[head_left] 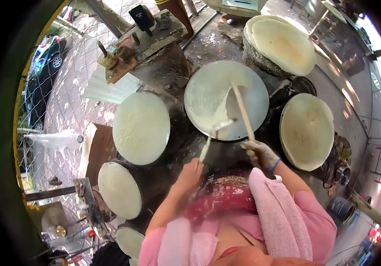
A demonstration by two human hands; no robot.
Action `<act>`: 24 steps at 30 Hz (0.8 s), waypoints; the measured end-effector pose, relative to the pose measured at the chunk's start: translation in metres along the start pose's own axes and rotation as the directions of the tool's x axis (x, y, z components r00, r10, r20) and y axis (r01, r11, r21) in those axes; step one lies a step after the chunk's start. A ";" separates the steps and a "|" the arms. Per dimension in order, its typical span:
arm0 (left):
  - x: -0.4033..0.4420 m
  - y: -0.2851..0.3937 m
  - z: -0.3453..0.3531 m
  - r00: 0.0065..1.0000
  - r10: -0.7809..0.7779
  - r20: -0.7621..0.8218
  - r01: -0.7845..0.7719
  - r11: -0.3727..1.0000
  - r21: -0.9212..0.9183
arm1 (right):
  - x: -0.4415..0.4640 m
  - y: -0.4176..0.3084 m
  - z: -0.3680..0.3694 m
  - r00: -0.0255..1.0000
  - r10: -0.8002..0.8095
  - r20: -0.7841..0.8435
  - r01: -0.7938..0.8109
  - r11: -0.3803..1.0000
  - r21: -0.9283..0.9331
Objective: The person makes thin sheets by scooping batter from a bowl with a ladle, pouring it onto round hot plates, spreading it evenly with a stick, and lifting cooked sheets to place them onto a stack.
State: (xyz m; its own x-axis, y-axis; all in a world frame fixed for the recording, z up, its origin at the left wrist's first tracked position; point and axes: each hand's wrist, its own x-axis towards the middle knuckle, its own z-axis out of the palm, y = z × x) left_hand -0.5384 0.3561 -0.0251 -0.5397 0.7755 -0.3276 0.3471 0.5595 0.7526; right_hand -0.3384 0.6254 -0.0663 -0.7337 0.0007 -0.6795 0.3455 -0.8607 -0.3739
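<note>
plainly, left hand gripping tool; right hand, gripping stick

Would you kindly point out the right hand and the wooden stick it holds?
Right hand (261, 154), head view: middle of the hand.
Wooden stick (242, 110), head view: middle of its shaft.

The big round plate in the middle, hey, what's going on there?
A person is working over the round plate, which has a pale layer on part of it, mostly the left side. The bare left hand grips a light-handled tool, its head over the near edge. The gloved right hand holds a wooden stick reaching across the plate. More pale rounds sit on both sides.
</note>
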 end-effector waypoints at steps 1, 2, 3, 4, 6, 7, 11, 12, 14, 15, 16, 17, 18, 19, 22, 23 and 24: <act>-0.005 0.000 -0.011 0.996 0.028 -0.087 -0.032 0.998 -0.047 | 0.013 0.010 0.031 0.998 -0.057 -0.023 0.056 0.998 -0.028; -0.010 -0.001 -0.023 0.983 0.051 -0.175 -0.068 0.994 -0.091 | 0.030 0.019 0.066 0.992 -0.114 -0.044 0.112 0.992 -0.057; -0.015 0.002 -0.034 0.956 0.079 -0.283 -0.121 0.983 -0.136 | 0.052 0.027 0.100 0.979 -0.126 -0.163 0.106 0.987 -0.125; -0.023 0.018 -0.052 0.958 -0.160 -0.239 0.073 0.939 -0.335 | 0.072 0.036 0.130 0.949 -0.143 -0.279 0.091 0.977 -0.192; -0.022 -0.031 -0.062 0.902 0.070 -0.425 -0.178 0.959 -0.220 | 0.135 0.079 0.146 0.894 -0.330 -0.304 0.226 0.917 -0.329; -0.029 -0.044 -0.073 0.947 -0.057 -0.316 -0.087 0.902 -0.423 | 0.159 0.096 0.137 0.831 -0.414 -0.372 0.183 0.834 -0.520; -0.047 -0.093 -0.079 0.944 -0.045 -0.326 -0.100 0.905 -0.415 | 0.167 0.129 0.084 0.494 -0.695 -0.523 -0.022 0.591 -0.806; -0.055 -0.097 -0.078 0.946 -0.076 -0.316 -0.078 0.891 -0.447 | 0.156 0.131 0.066 0.437 -0.725 -0.532 -0.040 0.575 -0.817; -0.064 -0.099 -0.074 0.945 -0.128 -0.302 -0.048 0.857 -0.513 | 0.117 0.112 0.059 0.498 -0.606 -0.620 0.059 0.737 -0.673; -0.068 -0.096 -0.071 0.943 -0.155 -0.295 -0.034 0.837 -0.547 | 0.099 0.099 0.067 0.559 -0.515 -0.650 0.114 0.824 -0.556; -0.072 -0.094 -0.067 0.941 -0.182 -0.286 -0.017 0.816 -0.578 | 0.090 0.095 0.074 0.589 -0.531 -0.609 0.090 0.793 -0.603; -0.074 -0.098 -0.061 0.938 -0.185 -0.294 -0.012 0.829 -0.559 | 0.085 0.094 0.083 0.621 -0.542 -0.567 0.071 0.759 -0.647; -0.074 -0.096 -0.056 0.936 -0.186 -0.300 -0.014 0.830 -0.557 | 0.082 0.094 0.086 0.653 -0.549 -0.522 0.056 0.722 -0.690; -0.074 -0.093 -0.051 0.933 -0.187 -0.307 -0.015 0.833 -0.554 | 0.079 0.103 0.081 0.621 -0.712 -0.327 -0.080 0.357 -0.931; -0.072 -0.074 -0.036 0.924 -0.209 -0.320 -0.006 0.829 -0.559 | 0.052 0.090 0.053 0.612 -0.657 -0.440 -0.331 0.292 -0.897; -0.072 -0.067 -0.031 0.921 -0.219 -0.321 0.001 0.827 -0.562 | 0.044 0.076 0.039 0.565 -0.688 -0.455 -0.329 0.317 -0.889; -0.072 -0.058 -0.026 0.922 -0.234 -0.310 0.007 0.808 -0.589 | 0.048 0.070 0.008 0.503 -0.761 -0.411 -0.233 0.338 -0.912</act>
State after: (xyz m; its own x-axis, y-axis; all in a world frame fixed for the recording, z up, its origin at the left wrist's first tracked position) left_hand -0.5396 0.2601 -0.0309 -0.8163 0.4931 -0.3010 -0.1754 0.2849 0.9424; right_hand -0.3541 0.5614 -0.1198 -0.3915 0.8641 -0.3164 0.8213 0.1730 -0.5437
